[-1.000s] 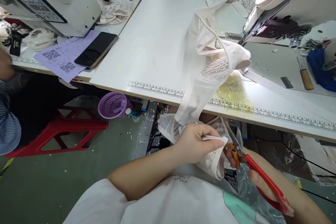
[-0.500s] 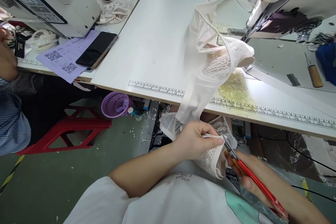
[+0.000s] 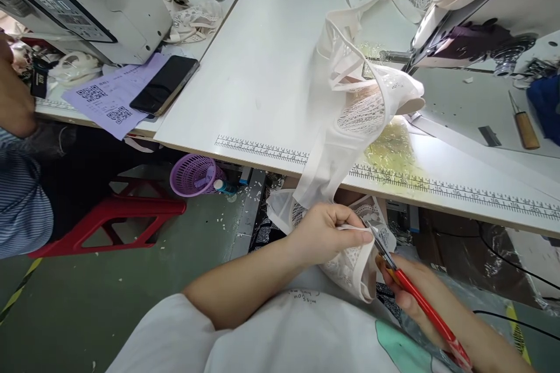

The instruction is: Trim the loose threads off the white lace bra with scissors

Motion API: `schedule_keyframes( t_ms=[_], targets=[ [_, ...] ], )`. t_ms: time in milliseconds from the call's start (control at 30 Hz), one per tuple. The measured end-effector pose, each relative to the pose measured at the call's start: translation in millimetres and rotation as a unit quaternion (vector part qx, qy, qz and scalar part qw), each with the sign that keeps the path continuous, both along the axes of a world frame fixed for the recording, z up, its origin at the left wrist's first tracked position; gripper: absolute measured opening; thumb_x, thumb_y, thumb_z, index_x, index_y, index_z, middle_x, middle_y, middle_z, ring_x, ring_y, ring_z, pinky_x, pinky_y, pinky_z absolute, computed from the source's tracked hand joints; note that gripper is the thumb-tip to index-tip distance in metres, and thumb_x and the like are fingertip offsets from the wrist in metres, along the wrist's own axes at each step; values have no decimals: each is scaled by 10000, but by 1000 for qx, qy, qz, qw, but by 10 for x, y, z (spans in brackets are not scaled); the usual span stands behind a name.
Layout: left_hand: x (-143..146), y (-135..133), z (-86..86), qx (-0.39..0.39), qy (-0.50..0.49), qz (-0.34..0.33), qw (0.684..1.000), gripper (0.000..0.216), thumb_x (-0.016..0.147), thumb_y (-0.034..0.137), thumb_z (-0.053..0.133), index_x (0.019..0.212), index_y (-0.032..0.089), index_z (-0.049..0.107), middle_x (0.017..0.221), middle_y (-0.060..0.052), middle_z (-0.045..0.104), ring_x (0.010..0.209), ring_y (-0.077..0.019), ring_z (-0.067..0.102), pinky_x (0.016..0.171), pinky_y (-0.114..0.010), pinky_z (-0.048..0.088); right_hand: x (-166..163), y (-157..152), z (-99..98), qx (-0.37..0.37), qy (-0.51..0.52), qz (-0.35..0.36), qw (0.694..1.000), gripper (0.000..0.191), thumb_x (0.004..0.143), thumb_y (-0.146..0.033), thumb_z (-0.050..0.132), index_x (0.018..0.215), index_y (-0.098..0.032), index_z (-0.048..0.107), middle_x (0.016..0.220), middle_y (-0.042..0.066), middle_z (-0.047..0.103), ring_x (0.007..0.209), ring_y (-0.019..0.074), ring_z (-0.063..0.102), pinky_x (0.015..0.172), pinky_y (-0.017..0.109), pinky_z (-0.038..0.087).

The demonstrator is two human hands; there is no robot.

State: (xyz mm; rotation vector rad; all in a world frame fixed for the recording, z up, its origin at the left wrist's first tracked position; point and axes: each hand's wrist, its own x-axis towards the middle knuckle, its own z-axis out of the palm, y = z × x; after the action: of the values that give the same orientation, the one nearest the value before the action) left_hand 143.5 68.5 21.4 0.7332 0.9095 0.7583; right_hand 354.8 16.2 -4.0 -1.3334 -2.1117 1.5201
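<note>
The cream-white lace bra garment drapes from the white table over its front edge down to the lap, sheer mesh and patterned lace cups showing. The left hand pinches a narrow strap end between thumb and fingers. The right hand grips red-handled scissors, blades touching that strap

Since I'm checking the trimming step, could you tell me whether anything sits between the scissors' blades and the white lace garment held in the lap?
Nothing visible does. The scissors in the right hand already have their tips at the edge of the white lace garment, which the left hand pinches right beside them.
</note>
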Motion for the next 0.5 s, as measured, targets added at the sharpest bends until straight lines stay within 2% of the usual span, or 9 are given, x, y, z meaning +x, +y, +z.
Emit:
schedule_keyframes(
  t_ms=[133,267,367,500],
  targets=[
    [-8,10,24,-13,-7,5,1000,405,517,444,811,570,108,591,580,11,559,540,-54,462,528,-203,337,-67,-4,-1,24,8,-30,999,582,805,-768,283,661,-208,341,566,-38,377,499,100,328,465,240,256],
    [-21,10,34,-23,0,11,1000,402,506,433,815,581,109,590,576,14,556,533,-54,454,533,-206,336,-76,9,-19,38,-25,-71,996,576,824,-742,291,618,-208,354,535,-34,381,484,103,345,455,235,290],
    [-29,-1,32,-22,9,23,999,374,530,409,803,596,115,582,568,23,541,523,-49,439,527,-204,324,-25,40,-22,83,-36,-107,990,542,852,-693,311,619,-207,374,536,-29,400,484,110,384,454,237,327],
    [-55,-23,40,15,22,43,999,347,585,413,768,634,124,583,538,40,499,504,-42,408,505,-199,300,-3,67,7,116,-25,-117,986,336,825,-519,536,741,-198,484,648,3,549,545,131,520,476,230,438]
  ],
)
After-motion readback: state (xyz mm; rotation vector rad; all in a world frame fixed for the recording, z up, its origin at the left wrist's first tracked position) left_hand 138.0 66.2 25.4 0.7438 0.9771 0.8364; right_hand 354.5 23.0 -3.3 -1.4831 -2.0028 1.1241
